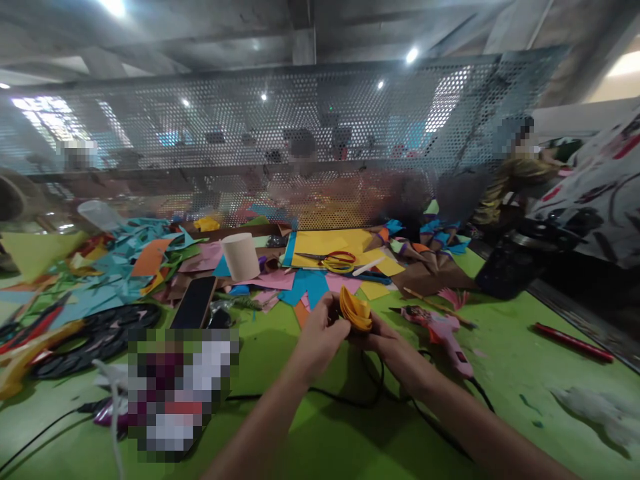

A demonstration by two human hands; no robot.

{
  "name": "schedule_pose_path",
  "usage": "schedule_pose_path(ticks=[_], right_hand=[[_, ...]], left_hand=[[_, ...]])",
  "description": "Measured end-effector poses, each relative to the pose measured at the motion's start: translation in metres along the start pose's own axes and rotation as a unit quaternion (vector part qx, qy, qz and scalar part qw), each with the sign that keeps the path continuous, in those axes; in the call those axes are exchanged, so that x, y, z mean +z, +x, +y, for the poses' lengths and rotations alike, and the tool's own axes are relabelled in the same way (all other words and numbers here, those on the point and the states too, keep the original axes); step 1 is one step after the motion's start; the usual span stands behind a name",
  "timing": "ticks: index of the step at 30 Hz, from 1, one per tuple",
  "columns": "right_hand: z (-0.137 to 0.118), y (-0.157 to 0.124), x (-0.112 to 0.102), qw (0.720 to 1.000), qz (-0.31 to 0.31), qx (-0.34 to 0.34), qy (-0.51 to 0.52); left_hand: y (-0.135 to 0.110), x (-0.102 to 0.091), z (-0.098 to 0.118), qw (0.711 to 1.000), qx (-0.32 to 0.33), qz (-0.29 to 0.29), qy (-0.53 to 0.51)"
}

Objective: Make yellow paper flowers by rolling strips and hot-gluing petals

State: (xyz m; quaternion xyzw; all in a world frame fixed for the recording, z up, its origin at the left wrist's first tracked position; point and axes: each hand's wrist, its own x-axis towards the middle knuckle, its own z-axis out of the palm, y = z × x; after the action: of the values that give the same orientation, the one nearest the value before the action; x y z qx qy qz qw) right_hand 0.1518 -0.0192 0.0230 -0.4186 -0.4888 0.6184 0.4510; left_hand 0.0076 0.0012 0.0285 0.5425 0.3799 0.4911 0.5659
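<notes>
A curled yellow paper piece (356,312), its strips rolled like petals, is held up between both hands over the green table (280,400). My left hand (323,332) pinches its left side, with the thumb bent inward. From the right and below, my right hand (383,339) grips it; some of those fingers are hidden behind the paper. A pink glue gun (453,340) lies just right of my right hand, its black cord trailing over the table. Beyond the hands, scissors (340,261) with red and yellow handles rest on yellow paper sheets (327,245).
Coloured paper scraps (125,257) pile up at the left and back. A cream cylinder (241,257) stands behind a phone (195,302). A red pen (573,342) lies right. Behind rises a perforated metal screen (240,147); a person (515,177) is at the far right.
</notes>
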Motion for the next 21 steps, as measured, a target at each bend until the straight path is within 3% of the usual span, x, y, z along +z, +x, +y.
schedule_pose_path(ticks=[21], right_hand=[[0.0040,0.0035,-0.0082,0.998,-0.046,-0.012,0.028]], left_hand=[[-0.0011,-0.0019,0.0084,0.999,-0.012,0.004,-0.029]])
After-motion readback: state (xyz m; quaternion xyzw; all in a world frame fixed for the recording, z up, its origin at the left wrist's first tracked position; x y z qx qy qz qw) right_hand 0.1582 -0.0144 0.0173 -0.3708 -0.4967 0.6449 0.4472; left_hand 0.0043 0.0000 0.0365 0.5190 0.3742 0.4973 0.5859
